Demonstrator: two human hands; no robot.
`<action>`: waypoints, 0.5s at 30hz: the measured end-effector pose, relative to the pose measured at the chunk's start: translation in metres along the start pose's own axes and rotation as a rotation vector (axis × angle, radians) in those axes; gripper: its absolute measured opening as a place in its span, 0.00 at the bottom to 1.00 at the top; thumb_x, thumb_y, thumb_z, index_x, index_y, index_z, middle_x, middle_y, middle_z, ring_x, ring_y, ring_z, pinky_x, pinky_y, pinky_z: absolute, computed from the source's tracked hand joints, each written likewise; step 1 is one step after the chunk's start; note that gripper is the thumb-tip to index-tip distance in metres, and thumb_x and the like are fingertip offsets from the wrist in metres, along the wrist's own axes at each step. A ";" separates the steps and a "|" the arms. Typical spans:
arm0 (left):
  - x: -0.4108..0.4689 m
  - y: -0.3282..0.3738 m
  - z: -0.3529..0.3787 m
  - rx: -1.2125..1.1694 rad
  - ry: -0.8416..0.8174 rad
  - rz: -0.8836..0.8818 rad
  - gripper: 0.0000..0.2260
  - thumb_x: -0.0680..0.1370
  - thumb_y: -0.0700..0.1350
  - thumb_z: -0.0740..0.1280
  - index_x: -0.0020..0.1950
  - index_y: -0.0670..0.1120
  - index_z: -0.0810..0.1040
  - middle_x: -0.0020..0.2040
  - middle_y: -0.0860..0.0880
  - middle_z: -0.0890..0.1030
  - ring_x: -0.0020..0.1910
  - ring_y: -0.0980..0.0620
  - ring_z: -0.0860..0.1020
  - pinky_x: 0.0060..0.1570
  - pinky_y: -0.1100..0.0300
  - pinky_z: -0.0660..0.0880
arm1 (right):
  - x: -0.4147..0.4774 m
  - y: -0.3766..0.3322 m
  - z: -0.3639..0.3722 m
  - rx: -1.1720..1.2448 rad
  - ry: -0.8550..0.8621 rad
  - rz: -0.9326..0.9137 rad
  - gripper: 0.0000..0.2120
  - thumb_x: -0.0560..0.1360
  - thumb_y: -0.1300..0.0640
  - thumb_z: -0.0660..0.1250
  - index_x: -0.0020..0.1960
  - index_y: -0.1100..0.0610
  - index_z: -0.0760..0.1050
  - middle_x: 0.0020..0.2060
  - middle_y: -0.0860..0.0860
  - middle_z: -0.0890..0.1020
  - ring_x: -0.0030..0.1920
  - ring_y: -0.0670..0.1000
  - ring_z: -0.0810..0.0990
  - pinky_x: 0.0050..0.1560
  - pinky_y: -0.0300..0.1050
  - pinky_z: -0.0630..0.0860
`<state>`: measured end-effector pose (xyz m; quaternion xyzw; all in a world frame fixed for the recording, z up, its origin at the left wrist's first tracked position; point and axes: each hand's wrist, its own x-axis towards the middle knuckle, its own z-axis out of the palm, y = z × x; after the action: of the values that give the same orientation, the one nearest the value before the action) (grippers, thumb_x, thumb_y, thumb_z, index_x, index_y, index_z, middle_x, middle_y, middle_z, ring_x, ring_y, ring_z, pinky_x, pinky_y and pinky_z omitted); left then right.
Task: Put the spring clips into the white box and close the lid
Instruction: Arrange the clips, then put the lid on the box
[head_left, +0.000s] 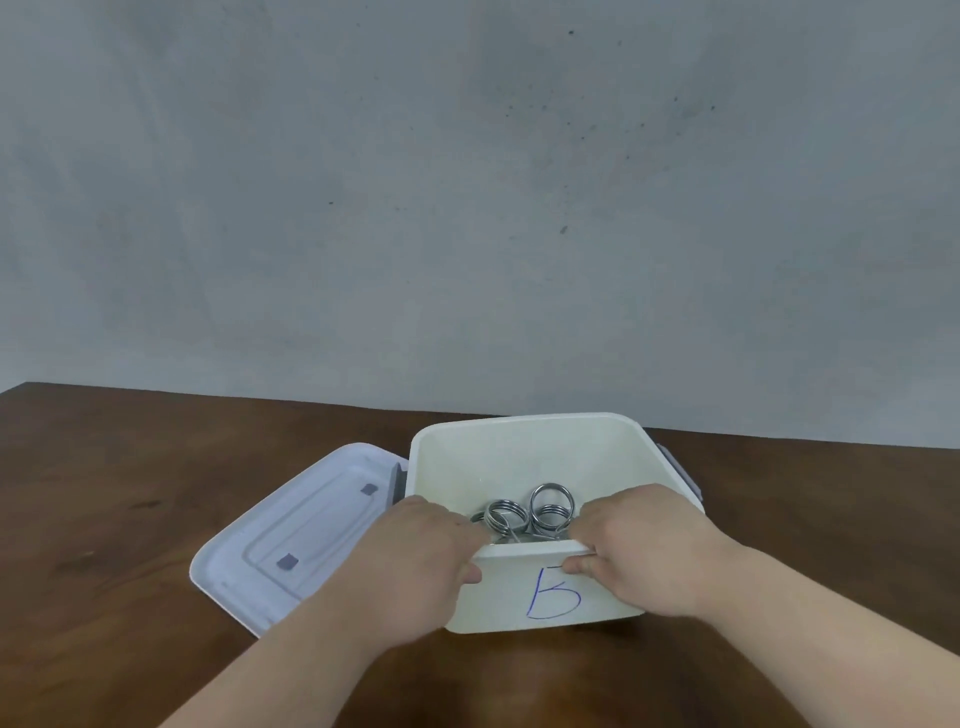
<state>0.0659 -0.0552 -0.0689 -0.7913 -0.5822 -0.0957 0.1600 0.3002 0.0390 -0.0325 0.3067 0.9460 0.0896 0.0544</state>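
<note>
Both grips are on the near wall of the white plastic box (524, 457). My left hand (426, 556) is clamped over the near-left part of the rim, fingers curled inside, thumb pressed on the outer face. My right hand (639, 551) pinches the near rim the same way: fingers over the top edge, thumb on the outside just above the blue handwritten mark (553, 592). Both are closed on the box wall, nothing else held.

Coiled steel spring clips (524, 514) sit inside the box, bunched toward the near wall, between my two hands. I see at least two ring-shaped coils; the rest is hidden behind the rim and my fingers.

The box is open, standing on the dark brown wooden worktop (130, 467). Its pale rectangular lid (291, 535) lies flat on the worktop just left of the box, touching or nearly touching it. A grey latch (680, 467) shows on the box's right side. Bare grey wall (467, 182) behind.
</note>
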 end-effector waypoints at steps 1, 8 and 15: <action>0.000 0.001 0.002 -0.015 -0.012 0.003 0.09 0.71 0.52 0.73 0.35 0.54 0.75 0.30 0.55 0.78 0.30 0.55 0.76 0.31 0.70 0.58 | -0.001 0.000 0.003 0.002 -0.014 0.011 0.18 0.80 0.38 0.55 0.41 0.50 0.67 0.38 0.46 0.72 0.41 0.55 0.76 0.45 0.52 0.76; -0.005 0.001 0.012 -0.050 0.009 0.064 0.08 0.66 0.57 0.71 0.36 0.56 0.75 0.29 0.58 0.77 0.29 0.58 0.76 0.36 0.67 0.71 | -0.003 -0.003 0.010 0.050 -0.041 0.029 0.18 0.79 0.36 0.56 0.42 0.50 0.69 0.37 0.45 0.71 0.43 0.56 0.78 0.46 0.53 0.76; -0.032 -0.011 0.008 -0.418 0.178 -0.039 0.17 0.73 0.55 0.71 0.60 0.55 0.74 0.54 0.58 0.78 0.57 0.61 0.72 0.63 0.72 0.61 | -0.004 -0.019 -0.011 0.111 0.117 -0.032 0.25 0.73 0.31 0.54 0.48 0.49 0.76 0.41 0.45 0.79 0.44 0.52 0.78 0.45 0.50 0.76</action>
<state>0.0460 -0.0773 -0.0858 -0.7843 -0.5485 -0.2868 0.0413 0.2905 0.0202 -0.0251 0.2883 0.9559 0.0539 -0.0165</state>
